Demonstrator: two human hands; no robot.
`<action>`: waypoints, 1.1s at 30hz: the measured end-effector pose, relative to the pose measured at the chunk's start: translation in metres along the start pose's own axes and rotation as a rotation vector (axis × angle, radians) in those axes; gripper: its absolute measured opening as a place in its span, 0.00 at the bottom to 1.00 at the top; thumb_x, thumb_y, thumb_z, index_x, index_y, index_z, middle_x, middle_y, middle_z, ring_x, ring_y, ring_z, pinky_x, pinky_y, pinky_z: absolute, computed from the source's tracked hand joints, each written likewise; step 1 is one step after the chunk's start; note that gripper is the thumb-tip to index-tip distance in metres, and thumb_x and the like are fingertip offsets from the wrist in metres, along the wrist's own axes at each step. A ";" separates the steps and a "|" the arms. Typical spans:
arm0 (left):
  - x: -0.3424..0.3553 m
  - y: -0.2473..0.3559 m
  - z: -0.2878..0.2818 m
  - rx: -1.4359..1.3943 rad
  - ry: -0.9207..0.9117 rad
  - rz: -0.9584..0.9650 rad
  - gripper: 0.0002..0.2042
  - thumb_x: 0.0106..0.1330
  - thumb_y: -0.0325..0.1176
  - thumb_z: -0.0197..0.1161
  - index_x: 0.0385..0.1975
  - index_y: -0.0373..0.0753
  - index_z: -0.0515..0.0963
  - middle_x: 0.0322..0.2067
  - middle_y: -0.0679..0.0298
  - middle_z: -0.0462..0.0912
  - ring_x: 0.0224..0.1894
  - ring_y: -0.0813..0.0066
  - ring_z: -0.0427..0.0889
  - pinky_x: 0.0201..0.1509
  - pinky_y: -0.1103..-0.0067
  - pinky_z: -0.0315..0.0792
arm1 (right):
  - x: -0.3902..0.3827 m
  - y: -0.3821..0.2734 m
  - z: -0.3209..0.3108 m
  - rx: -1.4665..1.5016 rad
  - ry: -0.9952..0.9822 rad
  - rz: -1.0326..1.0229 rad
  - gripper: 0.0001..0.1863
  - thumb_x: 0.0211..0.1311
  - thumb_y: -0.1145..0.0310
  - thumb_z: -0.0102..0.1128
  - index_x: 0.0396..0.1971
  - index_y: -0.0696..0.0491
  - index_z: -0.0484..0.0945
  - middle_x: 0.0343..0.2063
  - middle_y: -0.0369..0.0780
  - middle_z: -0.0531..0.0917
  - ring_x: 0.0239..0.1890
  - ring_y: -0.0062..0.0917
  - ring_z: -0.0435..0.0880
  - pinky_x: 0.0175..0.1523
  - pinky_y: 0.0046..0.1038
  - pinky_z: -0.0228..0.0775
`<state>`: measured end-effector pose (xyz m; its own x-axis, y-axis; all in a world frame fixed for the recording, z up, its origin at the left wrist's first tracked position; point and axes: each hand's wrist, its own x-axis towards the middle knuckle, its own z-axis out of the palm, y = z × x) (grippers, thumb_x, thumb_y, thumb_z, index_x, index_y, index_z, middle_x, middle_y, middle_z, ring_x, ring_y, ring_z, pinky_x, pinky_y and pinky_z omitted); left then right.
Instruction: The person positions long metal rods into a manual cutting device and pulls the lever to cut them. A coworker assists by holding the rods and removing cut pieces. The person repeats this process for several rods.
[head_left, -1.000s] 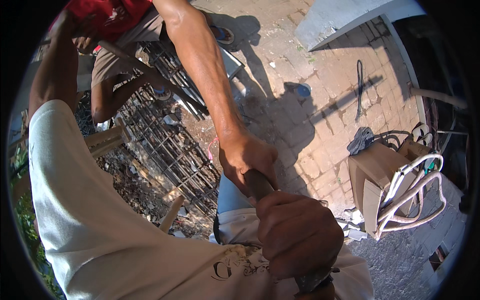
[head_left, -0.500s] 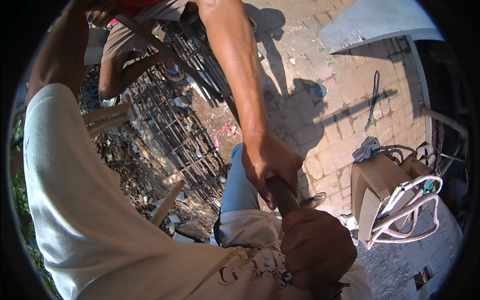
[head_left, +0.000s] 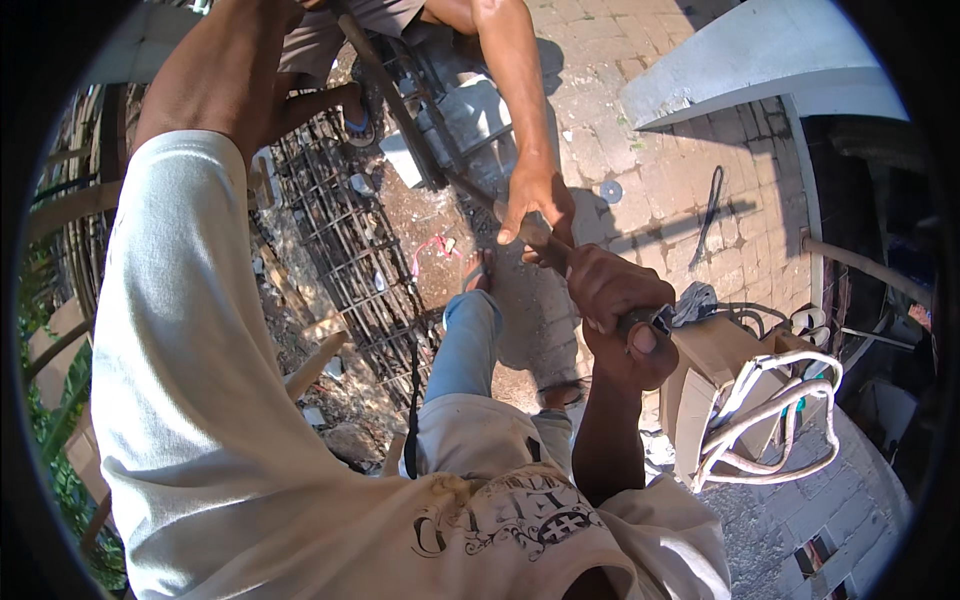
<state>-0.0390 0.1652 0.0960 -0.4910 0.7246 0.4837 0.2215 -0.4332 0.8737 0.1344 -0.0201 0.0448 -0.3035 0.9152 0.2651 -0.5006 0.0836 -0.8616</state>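
A long-handled dark metal tool, much like a bolt cutter, spreads its two handles wide across the upper middle; its jaws cannot be made out. My right hand [head_left: 625, 315] is wrapped round the end of the right handle [head_left: 540, 235], thumb toward me. Further up that same handle, another person's hand [head_left: 543, 200] is curled on it. At the top edge my left hand [head_left: 308, 4] is mostly cut off, closed at the end of the left handle [head_left: 385, 85]. Below the tool lies a rusty rebar mesh [head_left: 345, 230].
The other person's bent leg [head_left: 325, 105] is at the top. A cardboard box [head_left: 705, 380] with a thick pale looped hose [head_left: 770, 470] stands to the right. Rubble, wood pieces [head_left: 318, 365] and a pale block [head_left: 470, 115] lie around the mesh. A grey wall piece [head_left: 750, 65] juts in upper right.
My right hand has moved up and away from my body with the handle. The other person's hand is also further away, its grip looser. My view has shifted.
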 end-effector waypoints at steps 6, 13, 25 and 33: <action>0.101 -0.030 -0.064 0.190 0.202 -0.296 0.17 0.64 0.42 0.57 0.17 0.39 0.76 0.12 0.66 0.71 0.16 0.75 0.70 0.20 0.76 0.67 | 0.001 0.014 0.012 0.123 0.208 -0.063 0.26 0.54 0.51 0.59 0.10 0.59 0.67 0.11 0.38 0.67 0.16 0.25 0.63 0.27 0.29 0.53; 0.022 -0.012 -0.065 0.052 -0.438 -0.132 0.14 0.64 0.43 0.58 0.18 0.44 0.69 0.11 0.70 0.67 0.12 0.80 0.64 0.16 0.81 0.61 | 0.056 0.020 0.058 0.062 0.303 -0.019 0.22 0.57 0.56 0.53 0.13 0.58 0.67 0.13 0.38 0.68 0.17 0.22 0.63 0.23 0.25 0.54; -0.080 0.067 -0.056 0.164 0.002 -0.205 0.10 0.66 0.29 0.58 0.22 0.36 0.72 0.18 0.71 0.71 0.21 0.89 0.65 0.24 0.86 0.61 | 0.107 0.022 0.048 0.067 0.598 -0.009 0.21 0.64 0.60 0.53 0.15 0.56 0.66 0.12 0.34 0.67 0.16 0.16 0.64 0.23 0.22 0.54; -0.190 0.124 -0.053 0.006 -0.998 -0.125 0.08 0.52 0.35 0.65 0.21 0.40 0.74 0.22 0.66 0.69 0.27 0.68 0.72 0.33 0.75 0.63 | 0.152 0.028 -0.003 0.029 -0.052 -0.010 0.18 0.58 0.58 0.66 0.25 0.58 0.72 0.22 0.36 0.74 0.26 0.18 0.71 0.32 0.22 0.63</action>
<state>0.0368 -0.0547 0.1097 0.4191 0.8836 0.2086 0.2219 -0.3225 0.9202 0.0769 0.1230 0.0599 -0.3392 0.8927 0.2967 -0.5267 0.0811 -0.8462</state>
